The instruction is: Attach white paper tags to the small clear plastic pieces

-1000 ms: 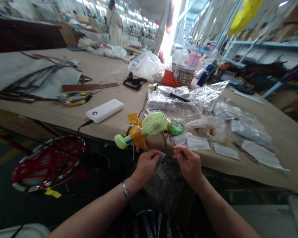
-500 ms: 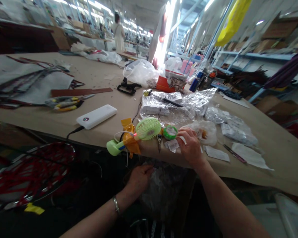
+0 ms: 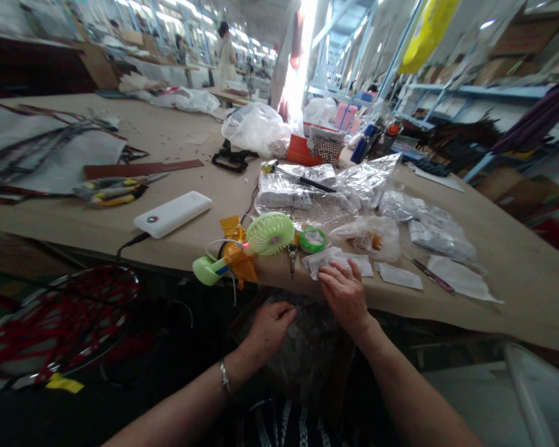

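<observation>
My right hand (image 3: 345,292) lies over the table edge, its fingers stretched onto small printed paper slips (image 3: 328,257). Just beyond the fingertips sits a green tape roll (image 3: 312,239). My left hand (image 3: 271,326) is below the table edge, above a clear plastic bag (image 3: 302,347). Its thumb and fingers are pressed together, and whatever may be between them is hidden. A pale green handheld fan (image 3: 270,233) is fixed at the edge with orange tape (image 3: 240,261). Between the fan and the tape roll, a small metal-tipped tool (image 3: 292,259) points toward me.
At the left are a white power bank (image 3: 172,214) and yellow-handled pliers (image 3: 116,190). A small hammer (image 3: 298,176) rests on plastic-wrapped packs (image 3: 284,192). More slips (image 3: 399,275) and a slim pinkish tool (image 3: 432,275) lie right. A person (image 3: 225,56) stands far back.
My right hand has moved from beside the green tape roll down and left onto the slips, where more paper now shows. My left hand stays below the edge, slightly shifted right.
</observation>
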Motion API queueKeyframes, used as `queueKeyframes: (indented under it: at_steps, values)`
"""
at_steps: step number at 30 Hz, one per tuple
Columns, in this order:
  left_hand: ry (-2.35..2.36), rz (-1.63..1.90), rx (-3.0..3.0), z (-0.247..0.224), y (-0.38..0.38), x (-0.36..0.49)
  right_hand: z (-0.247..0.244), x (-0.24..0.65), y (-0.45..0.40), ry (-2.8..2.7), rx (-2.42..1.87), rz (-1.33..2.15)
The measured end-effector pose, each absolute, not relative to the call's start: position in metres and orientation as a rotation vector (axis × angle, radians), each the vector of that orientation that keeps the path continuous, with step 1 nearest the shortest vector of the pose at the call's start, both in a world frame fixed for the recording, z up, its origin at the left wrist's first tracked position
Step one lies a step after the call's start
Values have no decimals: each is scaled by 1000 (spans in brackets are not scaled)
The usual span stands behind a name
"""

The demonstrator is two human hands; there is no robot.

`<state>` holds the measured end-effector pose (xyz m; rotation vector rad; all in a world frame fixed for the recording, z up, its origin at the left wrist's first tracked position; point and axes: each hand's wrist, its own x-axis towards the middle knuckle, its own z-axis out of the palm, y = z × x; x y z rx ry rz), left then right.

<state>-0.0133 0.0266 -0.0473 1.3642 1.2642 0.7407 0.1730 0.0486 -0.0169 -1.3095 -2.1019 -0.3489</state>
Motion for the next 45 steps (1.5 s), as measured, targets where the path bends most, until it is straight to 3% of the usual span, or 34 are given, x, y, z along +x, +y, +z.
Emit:
queueKeyframes:
  at_steps: [13,17,25,40,45]
  values:
    - [618,760,283,-12,28,22,-19,169,1,-2095,-876,-47]
    - [726,794,312,-10,29,29,-20,176,-6,-2155,-944,-68]
    - [972,689,498,-7,24,28,-20,218,29,-2057,-1591,-412]
    - [952,624,551,-11,22,28,-25,235,33,-1791,-1387,-192]
    - [895,624,495,-5,23,29,-16,213,17,-1867,-1122,-67]
